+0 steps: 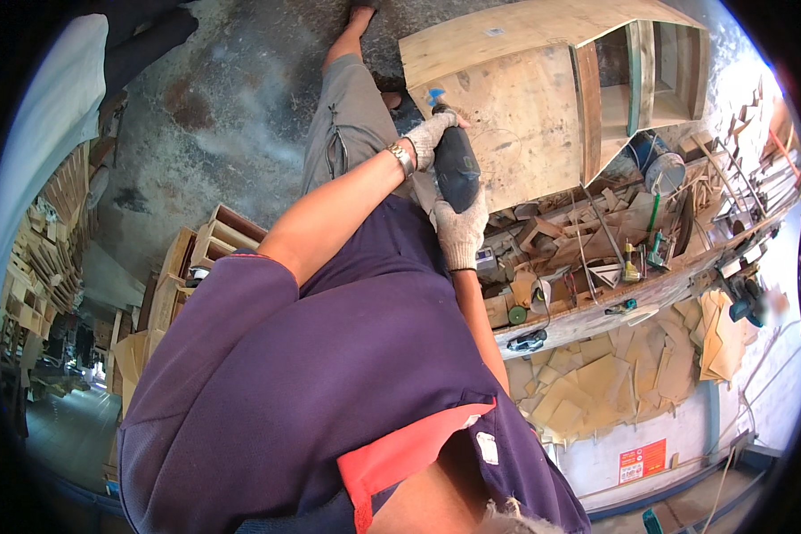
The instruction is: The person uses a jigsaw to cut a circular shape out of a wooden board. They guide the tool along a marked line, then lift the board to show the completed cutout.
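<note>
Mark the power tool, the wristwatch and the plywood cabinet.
power tool [456, 169], head view, on its dark body between the gloves.
wristwatch [402, 157], head view, on the metal band at the wrist.
plywood cabinet [507, 116], head view, on its bare front panel.

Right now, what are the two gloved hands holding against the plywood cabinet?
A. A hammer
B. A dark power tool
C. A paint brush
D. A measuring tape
B: both gloved hands, the left hand and the right hand, wrap around a dark power tool whose blue tip meets the face of the plywood cabinet.
</note>
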`<state>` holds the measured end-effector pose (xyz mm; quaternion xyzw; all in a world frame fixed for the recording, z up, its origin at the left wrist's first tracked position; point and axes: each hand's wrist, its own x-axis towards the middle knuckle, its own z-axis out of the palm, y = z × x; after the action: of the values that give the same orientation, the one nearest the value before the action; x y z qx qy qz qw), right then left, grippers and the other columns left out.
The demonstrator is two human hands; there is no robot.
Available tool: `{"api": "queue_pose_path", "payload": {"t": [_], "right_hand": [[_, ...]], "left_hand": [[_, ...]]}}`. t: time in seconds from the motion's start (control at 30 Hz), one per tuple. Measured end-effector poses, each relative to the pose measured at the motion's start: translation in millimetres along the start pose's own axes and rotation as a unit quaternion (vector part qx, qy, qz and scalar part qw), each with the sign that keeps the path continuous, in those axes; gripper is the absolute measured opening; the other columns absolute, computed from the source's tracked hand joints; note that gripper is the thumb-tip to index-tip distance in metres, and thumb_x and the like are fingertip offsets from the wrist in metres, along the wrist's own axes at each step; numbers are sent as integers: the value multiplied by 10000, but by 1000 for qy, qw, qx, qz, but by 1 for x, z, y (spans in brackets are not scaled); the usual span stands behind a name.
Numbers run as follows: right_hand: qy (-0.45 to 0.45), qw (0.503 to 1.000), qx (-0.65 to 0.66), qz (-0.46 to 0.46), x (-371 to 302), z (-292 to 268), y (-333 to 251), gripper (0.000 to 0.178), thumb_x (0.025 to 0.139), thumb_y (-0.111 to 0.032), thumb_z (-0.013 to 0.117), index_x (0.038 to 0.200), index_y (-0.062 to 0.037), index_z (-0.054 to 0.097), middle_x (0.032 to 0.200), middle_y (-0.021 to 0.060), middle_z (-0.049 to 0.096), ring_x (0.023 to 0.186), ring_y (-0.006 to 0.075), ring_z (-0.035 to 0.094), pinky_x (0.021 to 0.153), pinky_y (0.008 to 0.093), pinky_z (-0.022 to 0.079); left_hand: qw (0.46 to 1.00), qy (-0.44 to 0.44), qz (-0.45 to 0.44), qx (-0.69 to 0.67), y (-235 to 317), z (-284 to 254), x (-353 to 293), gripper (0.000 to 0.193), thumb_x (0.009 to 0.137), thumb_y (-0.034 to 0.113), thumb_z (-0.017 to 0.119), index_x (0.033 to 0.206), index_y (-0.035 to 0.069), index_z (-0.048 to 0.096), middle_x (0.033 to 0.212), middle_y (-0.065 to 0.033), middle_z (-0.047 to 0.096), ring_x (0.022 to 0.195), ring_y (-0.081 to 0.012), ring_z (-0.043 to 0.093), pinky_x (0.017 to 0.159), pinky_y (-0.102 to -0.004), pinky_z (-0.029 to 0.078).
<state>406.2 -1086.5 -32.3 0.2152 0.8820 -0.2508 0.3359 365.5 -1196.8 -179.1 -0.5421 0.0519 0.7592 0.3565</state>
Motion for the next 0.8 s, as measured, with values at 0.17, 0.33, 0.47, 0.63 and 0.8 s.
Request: {"api": "queue_pose_path", "payload": {"t": [0.17, 0.33, 0.47, 0.63, 0.8], "right_hand": [[-10, 999, 35, -4, -1, -2, -2, 567, 772, -109, 751, 1295, 44, 590, 1108, 210, 727, 1036, 302, 721, 911, 382, 544], [7, 999, 34, -19, -1, -1, -3, 552, 760, -117, 754, 1268, 41, 607, 1092, 214, 731, 1021, 309, 725, 896, 388, 549], [4, 999, 43, -14, 0, 1, -1, 534, 757, -124, 753, 1249, 36, 620, 1083, 222, 734, 1012, 317, 730, 883, 395, 553], [15, 1000, 7, -6, -2, 0, -2, 537, 756, -128, 752, 1249, 37, 619, 1091, 228, 734, 1027, 332, 729, 890, 400, 551], [-4, 999, 47, -1, -2, -1, -2, 586, 749, -143, 756, 1282, 47, 602, 1115, 232, 727, 1048, 334, 722, 912, 400, 548]], "left_hand": [[999, 11, 35, 13, -4, -2, 6, 201, 851, 260, 747, 956, 115, 658, 794, -57, 659, 628, -194, 637, 590, -346, 568], [997, 18, 54, 53, -6, -3, 7, 185, 903, 306, 677, 973, 134, 676, 832, -52, 660, 701, -185, 646, 643, -354, 568], [996, 28, 52, 66, -6, -3, 7, 196, 935, 323, 629, 978, 141, 686, 854, -50, 664, 725, -182, 650, 660, -355, 568], [996, 31, 53, 72, -6, -4, 7, 196, 934, 332, 631, 980, 151, 690, 862, -54, 666, 720, -183, 648, 660, -358, 570], [995, 29, 54, 74, -6, -3, 5, 190, 933, 329, 629, 982, 155, 688, 862, -57, 664, 722, -187, 654, 657, -361, 570]]}}
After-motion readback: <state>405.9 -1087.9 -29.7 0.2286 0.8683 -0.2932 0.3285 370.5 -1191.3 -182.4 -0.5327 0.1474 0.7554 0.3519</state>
